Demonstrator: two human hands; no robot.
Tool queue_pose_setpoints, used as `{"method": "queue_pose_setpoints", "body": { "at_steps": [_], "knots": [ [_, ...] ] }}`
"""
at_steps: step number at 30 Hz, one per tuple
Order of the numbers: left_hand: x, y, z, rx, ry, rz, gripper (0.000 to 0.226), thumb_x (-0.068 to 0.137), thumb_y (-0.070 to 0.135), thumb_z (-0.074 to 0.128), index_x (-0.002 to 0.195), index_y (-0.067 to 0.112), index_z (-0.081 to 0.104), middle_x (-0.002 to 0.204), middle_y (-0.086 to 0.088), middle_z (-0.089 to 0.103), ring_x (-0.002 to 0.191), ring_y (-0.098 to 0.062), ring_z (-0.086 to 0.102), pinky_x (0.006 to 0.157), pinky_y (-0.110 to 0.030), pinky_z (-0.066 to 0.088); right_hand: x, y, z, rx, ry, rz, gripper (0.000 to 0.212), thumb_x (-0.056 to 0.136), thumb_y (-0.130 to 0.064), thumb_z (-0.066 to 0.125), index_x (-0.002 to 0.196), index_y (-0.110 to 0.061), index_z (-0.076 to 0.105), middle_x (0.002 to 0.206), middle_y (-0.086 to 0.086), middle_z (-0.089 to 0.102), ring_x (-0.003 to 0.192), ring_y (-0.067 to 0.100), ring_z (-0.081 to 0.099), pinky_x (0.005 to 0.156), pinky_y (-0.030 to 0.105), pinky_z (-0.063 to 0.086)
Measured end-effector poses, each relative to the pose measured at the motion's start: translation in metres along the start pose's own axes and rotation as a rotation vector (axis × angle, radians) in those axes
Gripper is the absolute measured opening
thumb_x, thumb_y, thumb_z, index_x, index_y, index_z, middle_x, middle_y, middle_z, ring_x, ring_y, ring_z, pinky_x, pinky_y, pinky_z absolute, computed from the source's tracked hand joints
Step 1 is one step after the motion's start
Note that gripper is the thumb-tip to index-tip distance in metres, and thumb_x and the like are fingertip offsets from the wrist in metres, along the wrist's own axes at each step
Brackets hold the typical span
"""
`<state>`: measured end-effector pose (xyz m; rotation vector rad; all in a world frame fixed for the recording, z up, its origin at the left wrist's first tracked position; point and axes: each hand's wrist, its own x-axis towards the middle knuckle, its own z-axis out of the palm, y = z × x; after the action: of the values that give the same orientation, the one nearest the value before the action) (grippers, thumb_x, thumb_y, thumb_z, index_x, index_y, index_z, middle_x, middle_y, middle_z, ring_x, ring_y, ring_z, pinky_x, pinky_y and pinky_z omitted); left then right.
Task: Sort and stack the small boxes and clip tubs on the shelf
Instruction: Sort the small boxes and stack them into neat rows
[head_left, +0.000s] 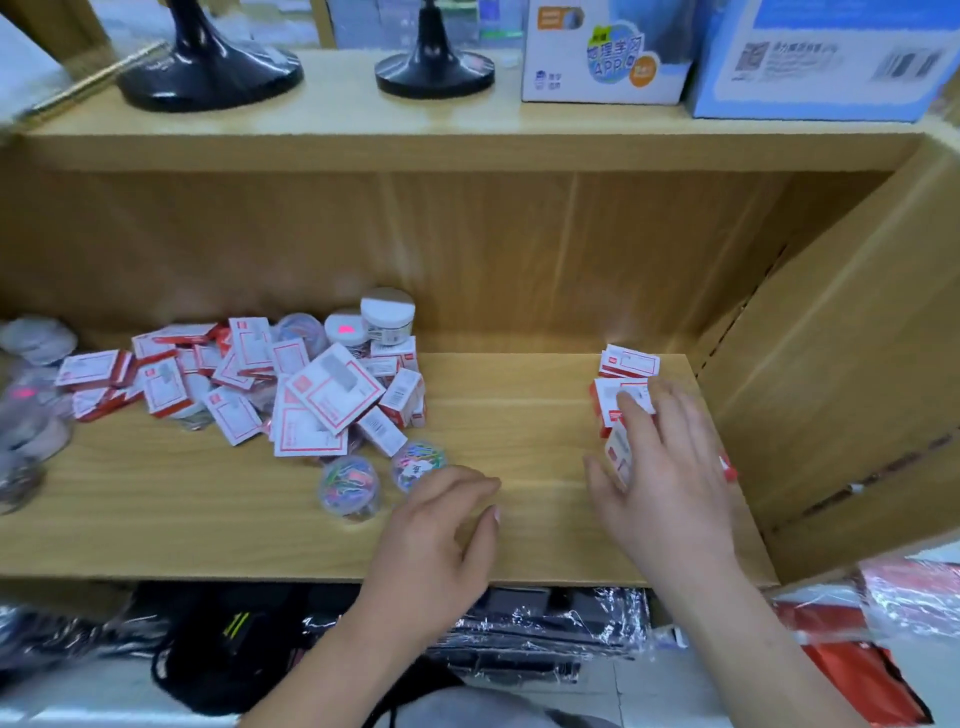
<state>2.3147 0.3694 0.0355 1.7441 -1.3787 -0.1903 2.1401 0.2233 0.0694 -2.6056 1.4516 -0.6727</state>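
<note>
A jumbled pile of small red-and-white cardboard boxes (291, 384) is lying on the light wooden shelf (519, 415), with two clear round tubs of coloured paper clips (349, 486) sitting just in front. The left hand (441, 535) is hovering beside them, loosely curled and holding nothing. The right hand (670, 467) is gripping one tilted box (618, 449) against a small stack of boxes (626, 364).

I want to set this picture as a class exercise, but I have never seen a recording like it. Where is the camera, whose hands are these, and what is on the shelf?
There is no machine here. A person wears one camera on the head, looking forward and down, so both hands are the wearer's own. The left hand hangs loosely curled over the wooden shelf and holds nothing. Just beyond it stand two clear tubs of coloured clips. The right hand seems to grip a small red and white box, beside a few boxes already set apart. On the left lies a jumbled pile of similar boxes, with white jars behind.
</note>
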Motion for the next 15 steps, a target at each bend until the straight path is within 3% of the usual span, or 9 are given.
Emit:
{"method": "queue_pose_setpoints", "body": {
  "at_steps": [3, 6, 10, 15],
  "knots": [
    [-0.015, -0.027, -0.037, 0.125, 0.194, -0.079, 0.025, 0.086, 0.017, 0.072, 0.11, 0.015, 0.073, 0.112, 0.004, 0.06, 0.105, -0.021, 0.062, 0.086, -0.04, 0.053, 0.0, -0.047, 0.011, 0.321, -0.093, -0.139, 0.037, 0.085, -0.035, 0.071, 0.119, -0.022, 0.067, 0.123, -0.009, 0.06, 0.117, 0.016, 0.058, 0.094, 0.033, 0.049],
    [-0.027, -0.052, -0.062, 0.311, 0.231, -0.213, 0.036, 0.08, 0.036, 0.072, 0.113, 0.021, 0.071, 0.12, 0.001, 0.054, 0.106, -0.022, 0.054, 0.091, -0.037, 0.047, -0.002, -0.086, 0.039, 0.459, -0.312, -0.194, 0.043, 0.083, -0.04, 0.069, 0.125, -0.034, 0.061, 0.12, -0.022, 0.054, 0.113, 0.005, 0.056, 0.087, 0.027, 0.05],
    [-0.028, -0.06, -0.066, 0.325, 0.157, -0.2, 0.03, 0.078, 0.023, 0.078, 0.103, 0.03, 0.064, 0.127, -0.001, 0.051, 0.11, -0.023, 0.05, 0.094, -0.03, 0.041, -0.007, -0.113, 0.074, 0.433, -0.402, -0.231, 0.052, 0.08, -0.043, 0.073, 0.129, -0.039, 0.058, 0.132, -0.018, 0.051, 0.119, 0.009, 0.056, 0.089, 0.031, 0.053],
    [-0.029, -0.073, -0.077, 0.251, 0.13, -0.287, 0.025, 0.081, 0.024, 0.072, 0.1, 0.029, 0.057, 0.12, 0.006, 0.053, 0.108, -0.021, 0.056, 0.086, -0.033, 0.051, -0.006, -0.125, 0.081, 0.422, -0.327, -0.204, 0.031, 0.072, -0.038, 0.078, 0.097, -0.032, 0.062, 0.099, -0.011, 0.058, 0.091, 0.022, 0.065, 0.072, 0.036, 0.055]
  ]
}}
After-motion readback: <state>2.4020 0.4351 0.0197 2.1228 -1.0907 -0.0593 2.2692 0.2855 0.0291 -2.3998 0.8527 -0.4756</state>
